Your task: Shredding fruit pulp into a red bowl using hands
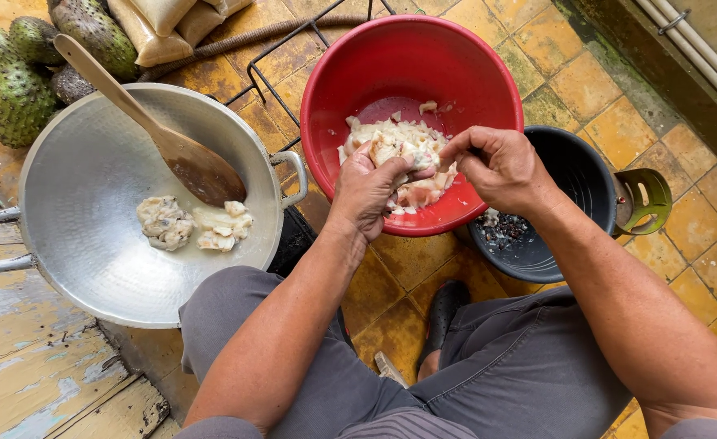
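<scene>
Packages: clear plastic bags filled with a pale tan granular content (pixel 171 24).
Count: at least three bags in view, cut off by the top edge of the frame.
Position: top centre-left, on the yellow tiled floor (pixel 553 73).
Arrangement: overlapping one another, leaning diagonally.
Neighbours: just beside the green spiky fruits (pixel 17 81); the tip of the wooden spoon handle (pixel 90 69) lies near the leftmost bag.
Shape: soft, pillow-like, rounded corners.
Labels: none visible on the bags.
Signs and screens: none in view.
</scene>
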